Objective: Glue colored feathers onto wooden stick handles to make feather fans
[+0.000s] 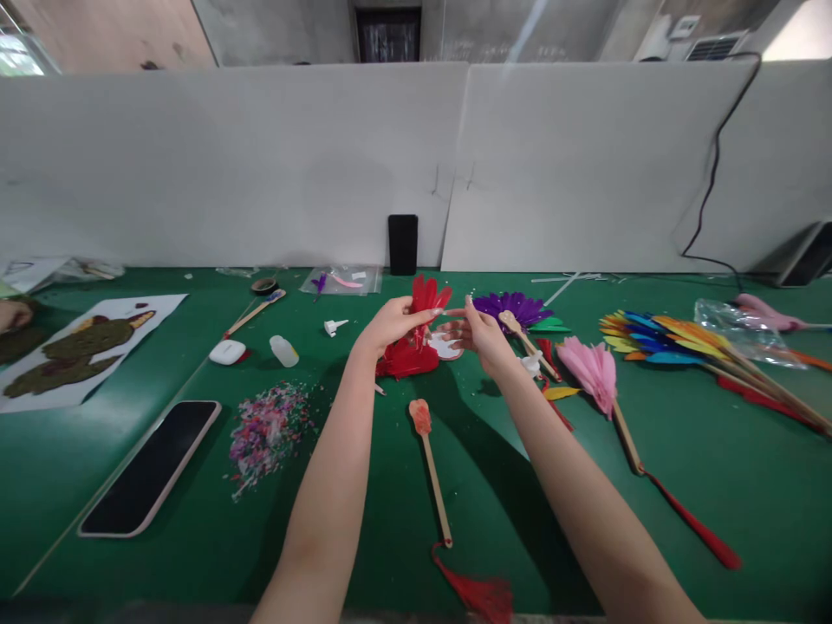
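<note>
My left hand (399, 325) pinches a bunch of red feathers (425, 296) between thumb and fingers, just above the table. My right hand (479, 336) is close beside it, fingers apart and reaching toward the left fingertips; nothing shows in its grasp. Under the left hand lies a pile of red feathers (409, 358). A white round piece (445, 345) is partly hidden behind the right fingers. Nearer me rests a wooden stick (437, 490) with an orange-red smeared, widened end (420, 416) and a red tassel (481, 596).
Purple feathers (513, 305), a pink feather fan (590, 368) and multicoloured feather fans (676, 338) lie to the right. Leftward are colourful bits (269, 429), a phone (152, 468), a small bottle (284, 350) and a white case (227, 352). Another person's hand (14, 315) is at far left.
</note>
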### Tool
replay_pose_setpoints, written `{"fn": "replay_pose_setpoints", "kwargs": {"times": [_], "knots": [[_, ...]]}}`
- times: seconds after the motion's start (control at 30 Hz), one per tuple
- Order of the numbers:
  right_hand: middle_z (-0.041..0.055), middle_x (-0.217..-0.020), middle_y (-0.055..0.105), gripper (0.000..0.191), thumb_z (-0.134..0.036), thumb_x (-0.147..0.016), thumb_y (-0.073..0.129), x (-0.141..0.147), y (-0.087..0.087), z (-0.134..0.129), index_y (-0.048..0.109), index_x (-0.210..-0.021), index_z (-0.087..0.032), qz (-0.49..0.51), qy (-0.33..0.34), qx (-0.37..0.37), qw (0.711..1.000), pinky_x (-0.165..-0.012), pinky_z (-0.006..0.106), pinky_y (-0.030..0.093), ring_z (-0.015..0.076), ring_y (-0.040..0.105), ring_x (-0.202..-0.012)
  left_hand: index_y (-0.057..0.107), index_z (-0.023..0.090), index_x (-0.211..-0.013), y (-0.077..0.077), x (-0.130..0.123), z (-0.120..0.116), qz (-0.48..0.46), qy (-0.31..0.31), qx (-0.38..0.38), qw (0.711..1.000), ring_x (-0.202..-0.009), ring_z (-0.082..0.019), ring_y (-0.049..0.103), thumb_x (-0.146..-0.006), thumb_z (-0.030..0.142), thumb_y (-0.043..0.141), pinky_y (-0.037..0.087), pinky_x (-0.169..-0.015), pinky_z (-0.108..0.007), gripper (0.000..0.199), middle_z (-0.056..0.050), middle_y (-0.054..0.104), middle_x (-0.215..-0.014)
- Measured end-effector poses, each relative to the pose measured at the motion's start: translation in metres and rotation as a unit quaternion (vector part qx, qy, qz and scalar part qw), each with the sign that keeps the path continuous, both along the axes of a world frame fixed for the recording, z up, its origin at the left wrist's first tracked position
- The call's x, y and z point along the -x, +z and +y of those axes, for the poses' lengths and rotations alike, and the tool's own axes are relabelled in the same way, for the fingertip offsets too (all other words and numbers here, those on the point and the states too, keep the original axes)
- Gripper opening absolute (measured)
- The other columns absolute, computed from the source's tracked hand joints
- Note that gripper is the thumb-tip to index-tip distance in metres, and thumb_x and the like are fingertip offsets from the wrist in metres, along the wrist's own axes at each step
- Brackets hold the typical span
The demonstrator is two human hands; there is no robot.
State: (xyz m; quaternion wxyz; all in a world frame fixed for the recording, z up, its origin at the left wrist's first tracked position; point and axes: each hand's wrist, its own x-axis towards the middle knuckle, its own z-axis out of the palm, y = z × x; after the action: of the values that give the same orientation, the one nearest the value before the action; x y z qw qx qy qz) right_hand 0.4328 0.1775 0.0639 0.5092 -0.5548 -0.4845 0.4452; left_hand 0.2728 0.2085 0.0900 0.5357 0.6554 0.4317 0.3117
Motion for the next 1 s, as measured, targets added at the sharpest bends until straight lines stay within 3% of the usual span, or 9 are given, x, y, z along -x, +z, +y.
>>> {"fn": "replay_pose_setpoints", "kwargs": {"times": [0.13,0.27,0.33,0.37,0.43,0.57,0.67,0.77,1.0], "knots": [[0.0029,-0.059,0.064,0.043,-0.053,-0.088,0.043,-0.009,0.01,-0.003,0.055,-0.072,-0.016,-0.09,-0.004,-0.004,0.996,-0.043,0.02,0.047,0.0104,0.058,-0.045,0.057,0.016,-0.095,-0.012,0.01,0.012,0.151,0.068,-0.045,0.985,-0.059,-0.014,0.061,-0.079,0.047,0.057,0.043,-0.05,-0.022,0.035,-0.004,0.066,-0.074],[-0.001,-0.042,0.056,0.042,-0.049,-0.077,0.061,-0.02,0.036,-0.023,0.052,-0.052,-0.017,-0.217,0.039,-0.007,0.975,-0.041,0.021,0.039,0.0102,0.051,-0.035,0.057,0.017,-0.073,-0.025,0.026,0.022,0.26,0.077,-0.034,0.962,-0.058,-0.018,0.06,-0.065,0.04,0.071,0.04,-0.05,-0.024,0.028,-0.002,0.063,-0.062],[-0.0003,-0.04,0.056,0.042,-0.047,-0.077,0.062,-0.022,0.045,-0.037,0.053,-0.05,-0.017,-0.326,0.062,0.018,0.943,-0.042,0.022,0.038,0.0111,0.051,-0.034,0.055,0.018,-0.064,-0.028,0.032,0.024,0.307,0.078,-0.031,0.948,-0.058,-0.02,0.06,-0.057,0.037,0.076,0.039,-0.051,-0.025,0.029,-0.001,0.06,-0.056],[0.0013,-0.044,0.059,0.042,-0.048,-0.081,0.057,-0.022,0.045,-0.044,0.055,-0.052,-0.017,-0.412,0.078,0.044,0.907,-0.043,0.022,0.038,0.0121,0.054,-0.037,0.054,0.019,-0.063,-0.028,0.034,0.024,0.325,0.082,-0.035,0.942,-0.06,-0.021,0.06,-0.056,0.038,0.076,0.039,-0.053,-0.026,0.03,-0.001,0.06,-0.057],[0.0076,-0.057,0.067,0.047,-0.05,-0.088,0.044,-0.016,0.038,-0.057,0.061,-0.061,-0.015,-0.545,0.087,0.097,0.828,-0.048,0.024,0.042,0.0173,0.063,-0.049,0.056,0.019,-0.067,-0.026,0.037,0.025,0.345,0.099,-0.053,0.932,-0.068,-0.024,0.061,-0.061,0.042,0.072,0.04,-0.057,-0.028,0.029,-0.005,0.064,-0.067],[0.0236,-0.082,0.069,0.049,-0.041,-0.094,0.036,0.0,-0.002,-0.076,0.067,-0.079,-0.006,-0.622,0.039,0.145,0.769,-0.061,0.034,0.047,0.0318,0.068,-0.08,0.058,0.018,-0.079,-0.013,0.04,0.023,0.344,0.128,-0.1,0.925,-0.088,-0.026,0.06,-0.076,0.046,0.056,0.041,-0.069,-0.031,0.029,-0.011,0.065,-0.092],[0.0203,-0.083,0.069,0.043,-0.033,-0.096,0.035,0.005,-0.031,-0.082,0.066,-0.09,-0.004,-0.644,0.034,0.182,0.743,-0.066,0.035,0.049,0.0281,0.068,-0.08,0.059,0.018,-0.079,-0.002,0.04,0.017,0.319,0.111,-0.112,0.935,-0.088,-0.024,0.061,-0.079,0.045,0.053,0.042,-0.071,-0.031,0.027,-0.01,0.066,-0.094],[0.0112,-0.097,0.065,0.029,-0.032,-0.092,0.047,0.004,-0.047,-0.081,0.06,-0.103,-0.009,-0.654,0.04,0.209,0.726,-0.073,0.037,0.052,0.0202,0.064,-0.085,0.06,0.018,-0.079,0.008,0.038,0.01,0.281,0.073,-0.102,0.951,-0.079,-0.02,0.064,-0.081,0.044,0.05,0.044,-0.065,-0.027,0.028,-0.007,0.069,-0.087],[0.0097,-0.115,0.057,0.032,-0.03,-0.088,0.055,-0.003,-0.05,-0.076,0.054,-0.116,-0.014,-0.669,0.098,0.19,0.712,-0.079,0.04,0.051,0.0211,0.059,-0.096,0.059,0.017,-0.077,0.029,0.03,-0.008,0.138,0.033,-0.106,0.984,-0.068,-0.015,0.064,-0.083,0.044,0.049,0.046,-0.058,-0.025,0.029,-0.006,0.069,-0.079]]}}
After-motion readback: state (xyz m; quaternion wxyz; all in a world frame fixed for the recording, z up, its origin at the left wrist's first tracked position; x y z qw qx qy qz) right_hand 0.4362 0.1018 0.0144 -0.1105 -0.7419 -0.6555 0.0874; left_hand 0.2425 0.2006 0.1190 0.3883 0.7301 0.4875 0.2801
